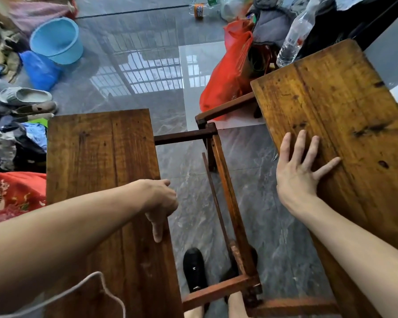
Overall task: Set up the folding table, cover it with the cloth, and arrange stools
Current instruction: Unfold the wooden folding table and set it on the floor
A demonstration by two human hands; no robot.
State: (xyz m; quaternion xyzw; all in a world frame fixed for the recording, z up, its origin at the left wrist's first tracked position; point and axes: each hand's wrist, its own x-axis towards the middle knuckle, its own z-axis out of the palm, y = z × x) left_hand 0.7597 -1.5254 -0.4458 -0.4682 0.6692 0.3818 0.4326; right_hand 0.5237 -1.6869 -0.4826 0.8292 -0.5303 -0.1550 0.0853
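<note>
The folding table is mid-setup: two wooden leaves w/ an open frame (228,203) btwn them, floor visible through the gap. Left leaf (97,161) lies about level at 9 o'clock of the frame; right leaf (336,111) at 2 o'clock sits skewed, angled away from the frame, so not yet seated, I'd judge. Left hand (159,200) grips the inner edge of the left leaf, fingers curled over the edge & out of sight, thumb pointing back along the top. Right hand (301,171) lies flat on the right leaf, fingers spread & straight, holding nothing, just pressing. A black shoe (194,269) stands on the floor at 6 o'clock, just beside the frame's near crossbar. Progress: early; leaves still need squaring to the frame. No cloth on the table, no stools clearly in view, so covering & arranging are all left. A red patterned fabric (12,196) at 8 o'clock could be the cloth; can't tell. Further out: blue bucket (56,40) at 11 o'clock, red plastic bag (225,72) & clear bottle (294,37) at 1 o'clock, shoes (25,96) at 10 o'clock.
</note>
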